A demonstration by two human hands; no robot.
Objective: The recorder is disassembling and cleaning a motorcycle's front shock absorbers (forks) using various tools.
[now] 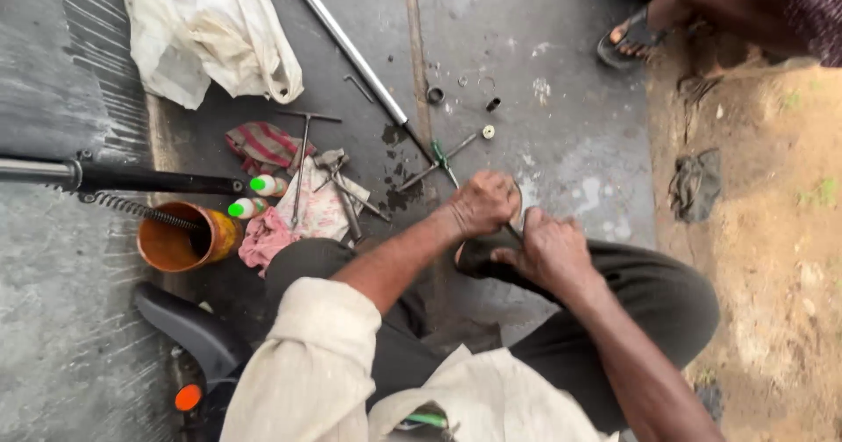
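Crouching over the concrete floor (544,74), the person is clamping the left hand (482,202) and right hand (548,249) around a thin metal rod (449,172) near the knees, seemingly needing firmer twisting

A crumpled white plastic bag (210,34) lies at the top left on the grey concrete floor (561,135), with a long shiny metal tube (346,47) running diagonally beside it. Lower left, an orange cup (180,240) stands just beside two small white bottles with green caps (254,196) and pink and striped rags (272,223). A small ring (435,95) and a washer (488,131) lie scattered near the tube, and another person's sandalled foot (636,34) rests at the top right.
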